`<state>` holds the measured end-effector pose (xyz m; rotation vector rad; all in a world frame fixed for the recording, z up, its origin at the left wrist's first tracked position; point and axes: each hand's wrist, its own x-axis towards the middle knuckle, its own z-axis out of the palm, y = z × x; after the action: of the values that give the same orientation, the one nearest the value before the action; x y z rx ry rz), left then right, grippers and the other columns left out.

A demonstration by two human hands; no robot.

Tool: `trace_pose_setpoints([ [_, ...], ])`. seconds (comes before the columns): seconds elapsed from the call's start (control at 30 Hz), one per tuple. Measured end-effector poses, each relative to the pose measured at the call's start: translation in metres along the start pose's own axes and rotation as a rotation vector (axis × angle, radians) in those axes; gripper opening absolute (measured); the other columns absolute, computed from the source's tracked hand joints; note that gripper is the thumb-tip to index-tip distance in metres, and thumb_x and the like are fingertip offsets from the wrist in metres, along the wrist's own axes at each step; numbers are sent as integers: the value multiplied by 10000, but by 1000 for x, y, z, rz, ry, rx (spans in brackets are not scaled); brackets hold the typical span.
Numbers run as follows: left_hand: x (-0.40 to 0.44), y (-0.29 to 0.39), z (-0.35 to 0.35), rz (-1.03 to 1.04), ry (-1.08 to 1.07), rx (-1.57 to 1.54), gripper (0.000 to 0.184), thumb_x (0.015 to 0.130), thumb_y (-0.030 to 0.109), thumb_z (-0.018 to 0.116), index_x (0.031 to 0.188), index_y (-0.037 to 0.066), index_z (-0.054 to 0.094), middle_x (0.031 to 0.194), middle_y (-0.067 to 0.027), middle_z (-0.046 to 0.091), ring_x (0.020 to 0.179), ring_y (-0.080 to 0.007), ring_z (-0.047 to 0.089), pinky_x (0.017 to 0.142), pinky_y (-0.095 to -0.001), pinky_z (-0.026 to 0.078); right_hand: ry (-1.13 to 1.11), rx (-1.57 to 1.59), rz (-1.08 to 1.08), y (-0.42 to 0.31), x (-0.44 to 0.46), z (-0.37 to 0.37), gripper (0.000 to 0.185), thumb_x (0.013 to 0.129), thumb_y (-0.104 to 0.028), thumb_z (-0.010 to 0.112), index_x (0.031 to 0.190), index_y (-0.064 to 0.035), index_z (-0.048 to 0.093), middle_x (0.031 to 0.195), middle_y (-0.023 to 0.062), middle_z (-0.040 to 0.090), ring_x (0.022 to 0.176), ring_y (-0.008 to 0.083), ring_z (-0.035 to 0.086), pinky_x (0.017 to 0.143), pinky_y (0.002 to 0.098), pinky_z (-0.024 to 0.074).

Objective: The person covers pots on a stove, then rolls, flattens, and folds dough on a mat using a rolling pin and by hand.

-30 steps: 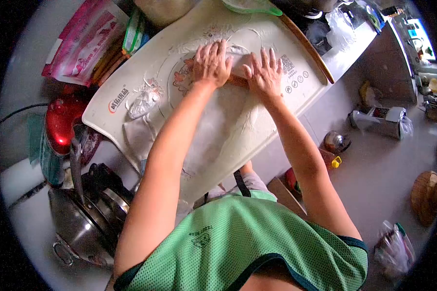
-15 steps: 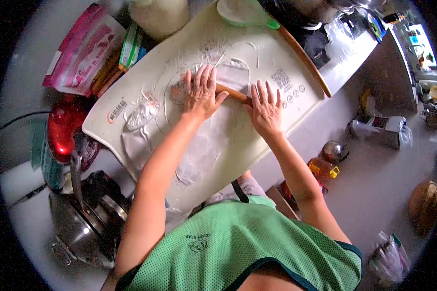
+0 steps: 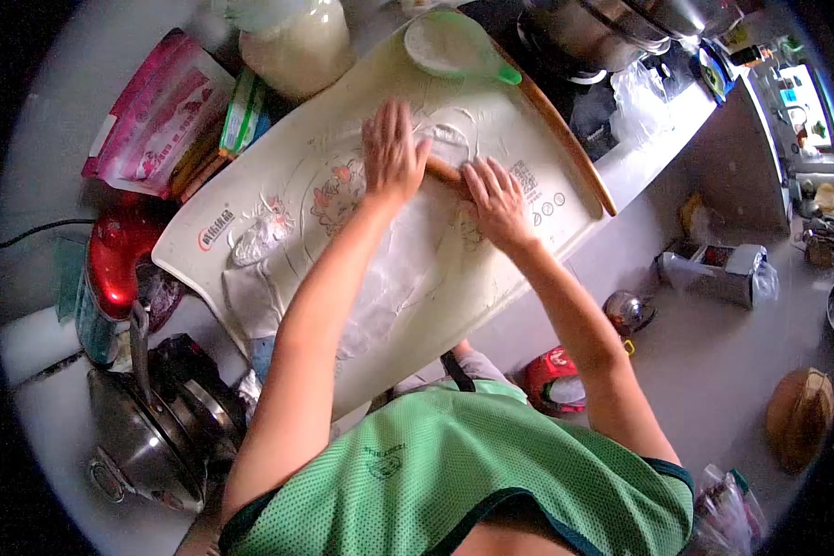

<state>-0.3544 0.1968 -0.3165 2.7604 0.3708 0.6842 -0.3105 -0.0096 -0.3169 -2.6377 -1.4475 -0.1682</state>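
Lying slantwise on a pale sheet (image 3: 389, 278): rolling pin (image 3: 444, 171), wooden, its middle stretch bare between left hand (image 3: 391, 162) and right hand (image 3: 499, 199).
Left hand: palm down over one end of the pin, fingers straight and unclenched, thumb spread toward the other hand.
Right hand: palm down across the opposite end, fingers extended, slightly bent, laid over the wood without a fist.
Pale sheet: thin, spread wide under the pin, wrinkled in places.
Board (image 3: 347, 116): cream, printed with orange figures, circles and a square code, streaked with white.
White heap (image 3: 261, 243): small, near the board's left edge, beside a printed logo.
Far end of the board: green-handled scoop (image 3: 482, 65) with white contents; long stick (image 3: 565, 134) along the right edge.
Left of the board: jar (image 3: 301, 56), pink bag (image 3: 162, 120), red appliance (image 3: 122, 255), steel pan (image 3: 148, 440).
Right of the board: cooking pots (image 3: 570, 37); crumpled plastic bag (image 3: 641, 102) at the counter (image 3: 672, 125).
Nearest the camera: green top (image 3: 463, 454), dark-edged.
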Motion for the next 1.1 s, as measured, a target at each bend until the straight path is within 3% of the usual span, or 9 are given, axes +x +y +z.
trace_pose_setpoints([
  [0.1,-40,4,0,20,-21,-76,671,884,403,471,1354,-37,283,1405,-239,285,1314,-363,261,1081,-533,133,-9,106,66,8,-1,-7,518,829,-303,537,1295,-99,436,1413,124,326,1291,326,316,1038,446,278],
  [0.23,18,13,11,75,-75,49,670,890,431,440,1353,-29,291,1401,-221,309,1315,-340,270,1082,-532,133,12,136,63,37,25,-7,500,830,-319,553,1282,-141,441,1352,125,388,1252,331,357,1006,454,305],
  [0.43,66,10,61,-111,-398,60,655,893,503,344,1335,20,356,1360,-164,401,1265,-311,351,1078,-515,157,19,151,30,54,51,-11,368,831,-292,548,1157,-123,523,1214,95,474,1143,283,441,954,406,364],
  [0.57,27,-6,16,220,-85,34,500,861,373,516,1240,55,444,1223,-147,495,1175,-322,424,1029,-485,264,-24,134,43,64,61,-19,288,827,-248,544,1083,-117,546,1016,90,516,1017,266,483,871,387,407],
  [0.63,-5,-16,-11,76,-286,-89,442,822,208,605,1213,46,476,1173,-175,503,1091,-387,466,966,-458,348,35,155,-44,64,70,-21,262,832,-235,540,1075,-137,555,972,76,524,990,265,492,870,389,405],
  [0.7,-35,0,-54,-107,-265,-34,411,773,97,639,1156,38,500,1070,-162,509,1029,-358,493,885,-439,398,172,219,-316,46,84,-20,220,830,-235,545,1032,-154,573,967,68,527,963,266,500,872,401,402],
  [0.77,-71,11,-76,-318,-222,-97,403,783,111,627,1157,33,500,1042,-158,507,1009,-352,499,852,-436,410,216,267,-462,26,106,-18,237,811,-268,575,1023,-162,586,961,68,547,986,274,505,895,418,394],
  [0.97,-128,32,-63,-396,-97,80,511,751,145,680,1219,65,492,1088,-113,503,976,-305,509,819,-421,417,152,345,-553,0,117,0,483,807,-446,559,1102,-64,554,1194,149,526,1167,327,442,1023,448,311],
  [1.1,-116,40,-71,-368,-104,76,505,767,171,666,1230,63,495,1111,-95,498,1000,-295,498,847,-425,398,30,299,-354,-2,107,0,661,825,-497,510,1260,-4,444,1363,176,390,1281,332,329,1089,438,208],
])
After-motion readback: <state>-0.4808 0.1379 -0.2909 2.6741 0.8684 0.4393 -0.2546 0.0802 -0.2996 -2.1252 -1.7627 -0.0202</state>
